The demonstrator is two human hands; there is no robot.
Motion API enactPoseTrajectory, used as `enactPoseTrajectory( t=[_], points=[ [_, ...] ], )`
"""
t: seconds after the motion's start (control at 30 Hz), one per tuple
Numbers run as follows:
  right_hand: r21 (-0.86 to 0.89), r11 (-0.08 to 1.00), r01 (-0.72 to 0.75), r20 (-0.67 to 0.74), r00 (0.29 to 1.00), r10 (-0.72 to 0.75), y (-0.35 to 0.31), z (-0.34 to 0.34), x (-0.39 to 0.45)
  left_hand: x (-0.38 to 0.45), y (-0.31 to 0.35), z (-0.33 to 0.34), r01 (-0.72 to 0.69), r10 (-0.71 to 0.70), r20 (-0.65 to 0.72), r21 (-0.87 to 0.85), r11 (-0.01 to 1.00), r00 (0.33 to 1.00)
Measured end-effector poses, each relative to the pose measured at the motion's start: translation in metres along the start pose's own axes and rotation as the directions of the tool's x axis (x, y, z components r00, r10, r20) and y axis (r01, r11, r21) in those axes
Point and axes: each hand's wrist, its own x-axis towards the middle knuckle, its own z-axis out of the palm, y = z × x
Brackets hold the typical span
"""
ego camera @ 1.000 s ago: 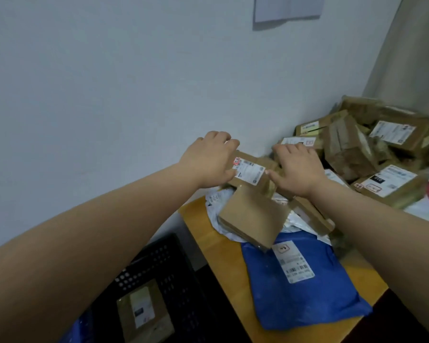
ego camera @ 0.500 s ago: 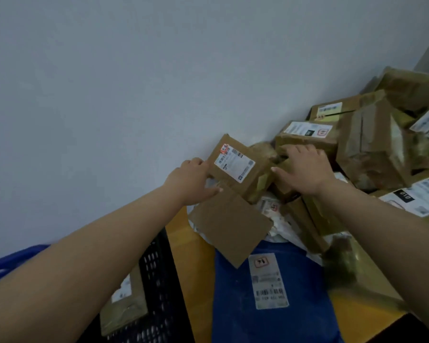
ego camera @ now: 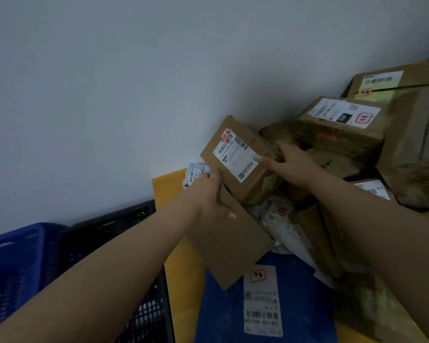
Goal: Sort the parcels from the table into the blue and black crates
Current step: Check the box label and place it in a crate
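Both hands hold a small labelled cardboard box [ego camera: 238, 157] tilted above the table's [ego camera: 169, 191] parcel heap: the left hand [ego camera: 208, 194] grips its lower-left edge, the right hand [ego camera: 290, 162] its right side, thumb on the label. Below it lies a flat brown parcel [ego camera: 233, 241] on a blue mailer [ego camera: 223, 310]. The black crate [ego camera: 104, 226] and blue crate [ego camera: 15, 258] stand to the left.

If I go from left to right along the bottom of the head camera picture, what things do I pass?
Blue crate → black crate → yellow table → blue mail bag → white label on that bag.
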Motion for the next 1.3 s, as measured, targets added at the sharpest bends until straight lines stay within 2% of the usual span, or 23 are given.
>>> enactPoseTrajectory(
  t=[0.1,0.2,0.43,0.57,0.63,0.73,0.87,1.0,1.1,1.3],
  points=[
    [0.174,0.985,0.001,0.074,0.997,-0.014,0.009,0.005,0.009,0.003,0.001,0.004,-0.009,0.009,0.004,-0.019,1.0,1.0],
    [0.22,0.975,0.009,0.061,0.998,-0.023,0.017,0.013,0.018,0.005,-0.001,0.005,-0.014,0.014,0.001,-0.018,1.0,1.0],
    [0.213,0.966,0.145,-0.198,0.975,-0.103,0.013,0.006,0.008,0.0,-0.002,0.002,-0.017,0.017,-0.01,-0.015,1.0,1.0],
    [0.265,0.942,0.207,-0.313,0.942,-0.119,0.017,-0.007,-0.003,-0.011,-0.001,-0.001,-0.032,0.03,-0.028,-0.077,0.996,0.999],
    [0.331,0.905,0.265,-0.38,0.916,-0.129,0.007,-0.015,-0.016,-0.019,0.001,-0.005,-0.074,0.063,-0.094,-0.125,0.989,0.994],
    [0.43,0.831,0.354,-0.439,0.886,-0.15,-0.008,-0.025,-0.032,-0.03,0.003,-0.017,-0.146,0.08,-0.281,-0.224,0.963,0.956],
    [0.511,0.732,0.451,-0.493,0.851,-0.18,-0.034,-0.026,-0.049,-0.046,0.005,-0.04,-0.244,0.024,-0.408,-0.497,0.833,0.913],
    [0.561,0.673,0.483,-0.483,0.851,-0.207,-0.066,-0.014,-0.06,-0.071,-0.001,-0.052,-0.425,0.003,-0.554,-0.636,0.644,0.833],
    [0.603,0.643,0.473,-0.408,0.875,-0.261,-0.086,-0.001,-0.064,-0.088,-0.017,-0.053,-0.475,-0.082,-0.611,-0.685,0.552,0.787],
    [0.584,0.687,0.433,-0.26,0.901,-0.347,-0.129,0.034,-0.075,-0.128,-0.075,-0.053,-0.453,-0.126,-0.64,-0.655,0.604,0.758]
  ],
)
